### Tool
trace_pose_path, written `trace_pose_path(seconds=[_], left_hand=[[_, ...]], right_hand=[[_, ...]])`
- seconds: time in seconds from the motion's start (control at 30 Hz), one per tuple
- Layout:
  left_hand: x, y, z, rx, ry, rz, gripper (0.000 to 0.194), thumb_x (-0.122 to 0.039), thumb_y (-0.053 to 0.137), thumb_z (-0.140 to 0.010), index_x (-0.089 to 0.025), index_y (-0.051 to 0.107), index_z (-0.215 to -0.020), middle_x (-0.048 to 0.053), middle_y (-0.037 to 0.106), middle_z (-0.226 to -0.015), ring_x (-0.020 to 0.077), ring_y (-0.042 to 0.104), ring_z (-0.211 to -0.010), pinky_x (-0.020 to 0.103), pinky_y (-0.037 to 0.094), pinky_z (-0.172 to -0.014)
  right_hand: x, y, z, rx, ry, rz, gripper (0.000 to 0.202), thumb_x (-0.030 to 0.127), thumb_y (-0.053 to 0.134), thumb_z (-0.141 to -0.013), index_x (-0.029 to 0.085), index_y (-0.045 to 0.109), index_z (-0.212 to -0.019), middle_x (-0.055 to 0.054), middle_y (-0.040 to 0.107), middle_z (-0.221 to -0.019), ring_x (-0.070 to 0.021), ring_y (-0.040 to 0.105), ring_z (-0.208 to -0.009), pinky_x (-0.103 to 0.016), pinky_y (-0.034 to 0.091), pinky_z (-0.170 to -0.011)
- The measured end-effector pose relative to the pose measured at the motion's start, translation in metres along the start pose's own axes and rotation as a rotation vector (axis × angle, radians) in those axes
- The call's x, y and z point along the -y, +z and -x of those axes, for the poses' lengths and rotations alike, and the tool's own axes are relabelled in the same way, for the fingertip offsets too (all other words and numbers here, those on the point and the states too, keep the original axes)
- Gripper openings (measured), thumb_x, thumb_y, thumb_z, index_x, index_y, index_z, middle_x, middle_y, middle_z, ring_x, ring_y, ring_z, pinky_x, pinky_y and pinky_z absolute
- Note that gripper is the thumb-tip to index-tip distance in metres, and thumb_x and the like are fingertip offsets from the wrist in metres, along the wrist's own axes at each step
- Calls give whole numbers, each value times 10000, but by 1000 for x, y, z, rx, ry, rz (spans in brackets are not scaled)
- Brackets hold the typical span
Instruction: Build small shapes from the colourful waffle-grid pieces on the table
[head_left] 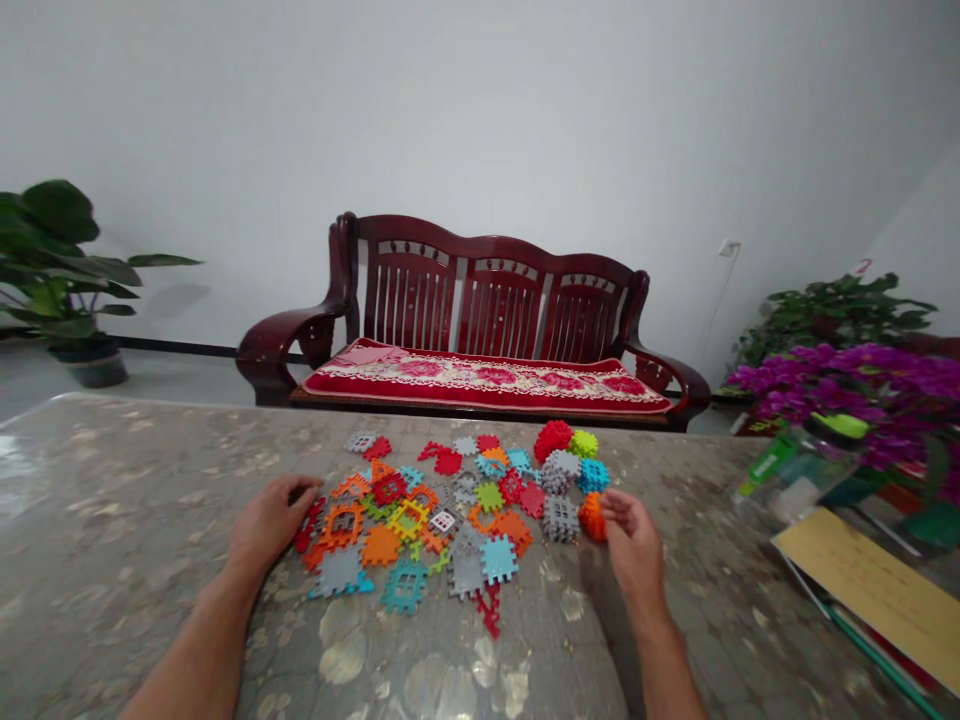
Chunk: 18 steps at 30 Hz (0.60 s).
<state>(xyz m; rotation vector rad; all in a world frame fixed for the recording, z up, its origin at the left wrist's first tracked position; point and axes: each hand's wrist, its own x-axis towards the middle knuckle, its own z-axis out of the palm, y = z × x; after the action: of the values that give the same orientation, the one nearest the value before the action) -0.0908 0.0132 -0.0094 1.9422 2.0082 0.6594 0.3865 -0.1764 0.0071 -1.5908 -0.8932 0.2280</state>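
A spread of interlocking plastic building pieces with notched edges lies across the middle of the table. My left hand [274, 518] rests at the spread's left edge, fingers loosely bent and apart, beside some red pieces [309, 527]. At the right edge, my right hand [631, 535] is palm inward with its fingers loosely apart, against or just beside an orange piece assembly [592, 517]. Left of that stands a grey block [560, 519]. Behind are a blue block [592, 475], a red assembly [553, 440] and a lime-green one [583, 444]. Flat pieces include a light-blue square [499, 558] and a teal window piece [405, 586].
The patterned table [420, 670] has a shiny cover. To the right are a clear bottle [814, 465] with a green lid, purple flowers [862, 395] and a tan envelope [877, 590] on a stack. A wooden bench [495, 250] stands beyond, with a potted plant [67, 260] at left.
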Motion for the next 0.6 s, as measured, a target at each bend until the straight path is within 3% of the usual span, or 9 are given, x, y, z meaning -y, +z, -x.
trace_pose_path(seconds=[0.1,0.17,0.27,0.37,0.47,0.6], left_hand=[[-2,-3,2,35,-11,-6,374,-416,460,-895,-218,731,-1059,89,720,-1198,258,667,-1037,351,509,-881],[-3,-4,3,54,-3,-2,374,-403,453,-904,-208,723,-1073,94,710,-1221,255,662,-1054,358,501,-905],[0,-2,2,27,14,27,370,-386,448,-900,-202,722,-1069,97,722,-1194,249,674,-1033,356,505,-916],[2,5,-4,-21,52,105,435,-440,437,-879,-189,711,-1105,108,734,-1156,260,686,-1021,369,521,-925],[-1,15,-8,-22,146,181,543,-513,406,-870,-170,675,-1195,115,710,-1227,266,656,-1126,390,486,-1020],[-16,26,-5,47,277,236,622,-545,359,-891,-162,602,-1317,108,648,-1354,254,583,-1263,414,401,-1124]], right_hand=[[45,49,25,263,-176,60,475,335,481,-864,218,543,-1320,-97,648,-1293,-225,608,-1180,-416,472,-1037],[65,82,28,331,-307,224,552,361,449,-909,183,447,-1432,-124,523,-1463,-241,465,-1359,-450,355,-1147],[74,120,19,408,-263,553,541,320,423,-926,116,454,-1426,-187,521,-1453,-282,454,-1370,-469,329,-1143],[66,140,10,448,-176,725,460,314,441,-935,146,543,-1350,-188,642,-1293,-306,572,-1239,-460,380,-1071],[58,148,14,467,-178,814,422,367,420,-965,209,565,-1328,-140,669,-1258,-292,591,-1196,-439,377,-1058],[56,155,24,561,-247,672,423,354,405,-965,212,568,-1329,-115,650,-1294,-264,567,-1218,-398,387,-1064]])
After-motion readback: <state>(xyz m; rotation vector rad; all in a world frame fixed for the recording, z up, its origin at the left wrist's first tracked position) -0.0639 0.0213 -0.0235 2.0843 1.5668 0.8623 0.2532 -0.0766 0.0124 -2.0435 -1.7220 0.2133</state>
